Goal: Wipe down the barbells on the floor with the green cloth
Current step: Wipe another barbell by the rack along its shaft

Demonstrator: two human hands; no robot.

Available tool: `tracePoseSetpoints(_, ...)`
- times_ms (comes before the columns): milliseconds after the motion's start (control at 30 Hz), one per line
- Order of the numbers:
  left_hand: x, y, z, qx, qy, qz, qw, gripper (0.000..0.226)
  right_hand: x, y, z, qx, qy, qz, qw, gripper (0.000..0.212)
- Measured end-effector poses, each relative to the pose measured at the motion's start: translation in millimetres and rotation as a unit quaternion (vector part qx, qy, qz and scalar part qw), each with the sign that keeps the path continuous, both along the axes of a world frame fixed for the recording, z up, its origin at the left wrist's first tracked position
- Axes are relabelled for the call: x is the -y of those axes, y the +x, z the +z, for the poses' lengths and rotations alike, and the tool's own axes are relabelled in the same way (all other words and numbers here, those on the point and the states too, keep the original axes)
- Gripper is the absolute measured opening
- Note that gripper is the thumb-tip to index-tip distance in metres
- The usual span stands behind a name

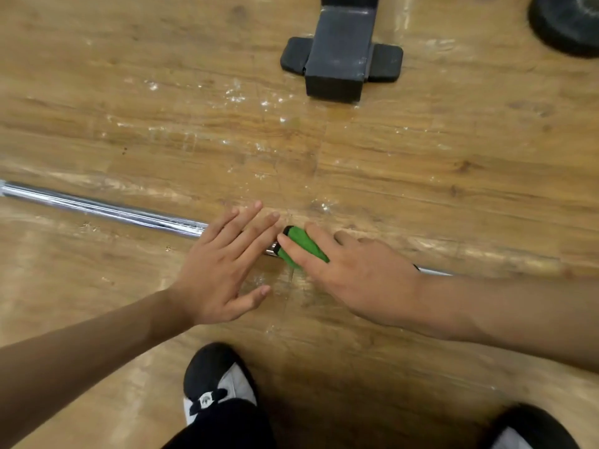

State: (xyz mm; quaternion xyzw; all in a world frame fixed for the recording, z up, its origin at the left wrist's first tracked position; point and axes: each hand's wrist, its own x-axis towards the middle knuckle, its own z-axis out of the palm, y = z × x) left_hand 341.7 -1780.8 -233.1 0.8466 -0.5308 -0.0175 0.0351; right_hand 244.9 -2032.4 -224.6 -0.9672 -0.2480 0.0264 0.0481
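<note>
Left hand, spread flat, steadies the presumably heavy, slick barbell; right hand pinches soft green cloth round it.

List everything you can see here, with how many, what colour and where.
Chrome steel barbell bar: one, silver, on the floor, running left to right.
Folded green cloth: one, green, on the bar, centre.
Dark metal stand foot: one, grey-black, top centre.
Round black weight plate: one, black, top right corner, cut off.
Wooden plank floor: brown, scuffed.
Black-and-white shoes: two, bottom edge.
Left hand: open, flat over the bar.
Right hand: holding the cloth against the bar.
</note>
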Motion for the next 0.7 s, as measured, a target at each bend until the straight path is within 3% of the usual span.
tracePoseSetpoints(100,-4.4,-4.6,-1.1,0.011,0.005,-0.007,1.0,0.083,18.7,-22.3,-1.9,-0.005,0.019,-0.02,1.0,0.081)
tracePoseSetpoints(233,-7.3,-11.5,-6.3,0.019,-0.015,-0.013,1.0,0.082,72.4,-71.0,2.6,0.017,0.003,-0.021,1.0,0.059)
tracePoseSetpoints(333,-13.5,-11.9,-10.1,0.042,-0.017,-0.036,0.998,0.082,113.8,-108.9,3.3,0.005,-0.017,-0.038,0.999,0.072)
tracePoseSetpoints(400,-16.3,-10.3,-11.1,0.057,-0.012,-0.053,0.997,0.082,125.0,-119.3,5.3,0.0,-0.021,-0.049,0.999,0.068)
tracePoseSetpoints(500,-14.2,-9.5,-10.9,0.062,-0.012,-0.047,0.997,0.084,115.2,-112.6,5.5,-0.001,-0.026,-0.061,0.998,0.068)
tracePoseSetpoints(600,-7.1,-4.0,-9.5,0.067,-0.006,-0.044,0.997,0.091,91.6,-84.5,7.1,-0.02,-0.017,-0.076,0.997,0.086)
tracePoseSetpoints(700,0.8,10.6,-8.1,0.064,0.01,-0.046,0.997,0.091,51.8,-37.0,2.5,-0.004,-0.008,-0.069,0.998,0.089)
